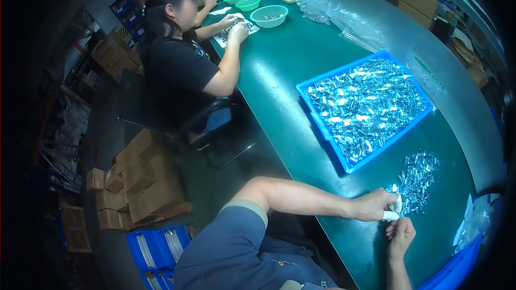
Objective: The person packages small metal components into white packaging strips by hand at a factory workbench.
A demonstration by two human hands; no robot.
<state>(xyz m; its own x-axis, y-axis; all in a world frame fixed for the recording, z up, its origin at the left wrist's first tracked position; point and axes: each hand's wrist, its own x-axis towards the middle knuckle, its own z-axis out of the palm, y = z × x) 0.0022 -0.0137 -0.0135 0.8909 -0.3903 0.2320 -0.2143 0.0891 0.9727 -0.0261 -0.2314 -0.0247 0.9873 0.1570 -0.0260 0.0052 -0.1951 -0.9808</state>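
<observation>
My left hand (pixel 373 205) reaches across the green table (pixel 279 70) to the near edge of a loose pile of small shiny metal parts (pixel 418 180). Its thumb and forefinger wear white finger cots and are pinched together at the pile; whether a part sits between them is too small to see. My right hand (pixel 401 234) is just below it, fingers loosely curled and apart, nothing visible in it. A blue tray (pixel 344 164) heaped with the same metal parts lies beyond the pile.
A seated co-worker in a black shirt (pixel 180 70) handles small parts at the table's far end, beside green bowls (pixel 269 16). Clear plastic bags (pixel 349 24) lie at the back and another (pixel 473 225) at the right edge. Cardboard boxes (pixel 145 180) and blue crates (pixel 156 247) stand on the floor.
</observation>
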